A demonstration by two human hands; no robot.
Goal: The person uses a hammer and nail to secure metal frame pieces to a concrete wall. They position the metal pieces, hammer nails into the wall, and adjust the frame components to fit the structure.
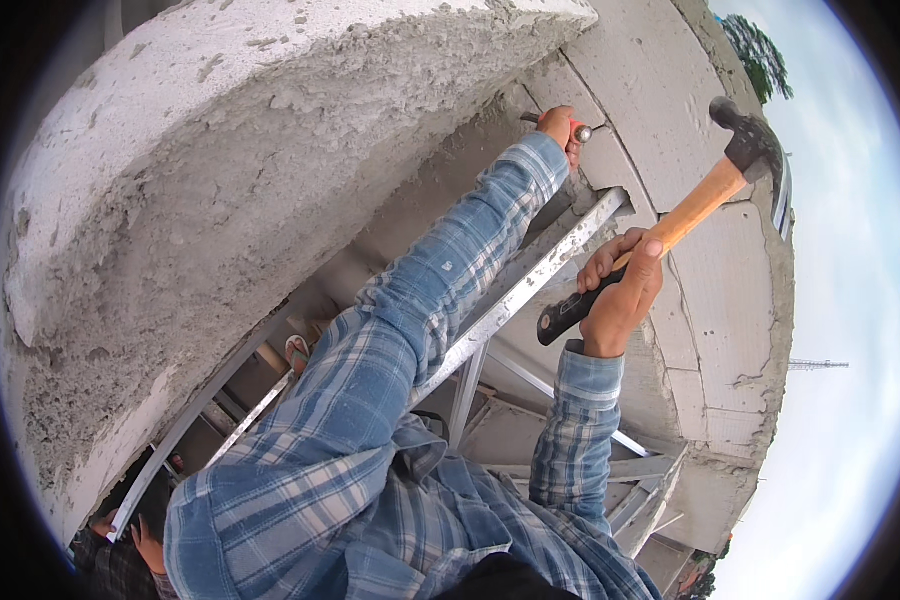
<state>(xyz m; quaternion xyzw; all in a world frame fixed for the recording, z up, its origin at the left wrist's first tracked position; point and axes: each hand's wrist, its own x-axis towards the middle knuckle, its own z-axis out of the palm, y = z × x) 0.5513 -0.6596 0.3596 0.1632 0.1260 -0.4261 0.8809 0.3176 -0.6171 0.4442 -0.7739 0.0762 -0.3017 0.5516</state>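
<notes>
Currently the left hand (560,128) is closed around a thin steel chisel with a red grip and rounded metal head (576,130), holding it against the mortar joint between the pale grey lightweight concrete blocks (660,90). Right hand (622,290) is wrapped fully around the black rubber end of a claw hammer with an orange wooden handle and dark steel head (715,185), raised, head well apart from the chisel. Judgement: the step in hand is a chiselling stroke, hammer cocked; the next move calls for a blow landing square on the chisel head, clear of the left fingers. Surface: rough, crumbly grey overhanging concrete edge (220,180) at left. An aluminium ladder (530,285) runs below both arms. Setting outdoors: open sky, tree, distant mast.
</notes>
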